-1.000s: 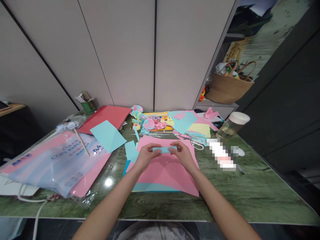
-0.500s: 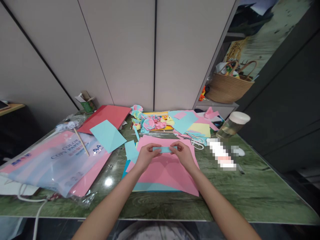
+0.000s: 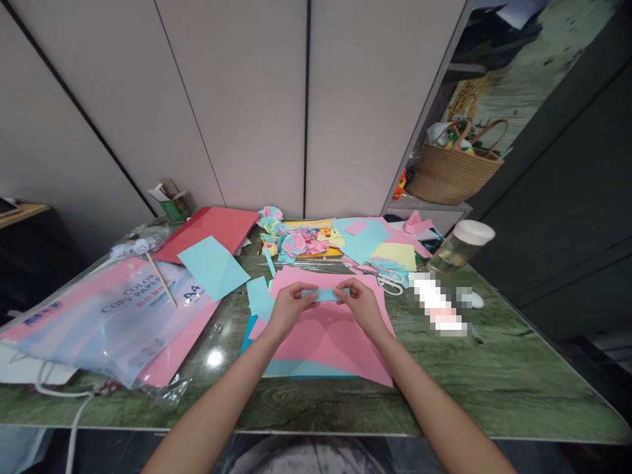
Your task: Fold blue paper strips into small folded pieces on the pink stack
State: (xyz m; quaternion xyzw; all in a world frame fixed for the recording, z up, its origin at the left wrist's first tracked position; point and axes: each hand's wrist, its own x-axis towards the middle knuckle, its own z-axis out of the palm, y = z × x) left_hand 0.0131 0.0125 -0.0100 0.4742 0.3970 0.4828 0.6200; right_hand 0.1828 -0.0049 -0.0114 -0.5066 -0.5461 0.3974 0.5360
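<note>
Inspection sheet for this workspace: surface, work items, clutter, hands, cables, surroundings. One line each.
Surface: green wood-patterned table, glare spot left of the pink paper.
Work items: narrow blue strip, held above pink paper.
Clutter: paper flowers, scissors, jar and loose sheets; at left, a bag of copy paper with a stick on it. A pixelated patch at right is unreadable.
Hands: left and right pinch opposite ends of the strip.
Cables: white cable hanging over the near edge, left.
Surroundings: pale panels behind, woven basket on a shelf at right.
</note>
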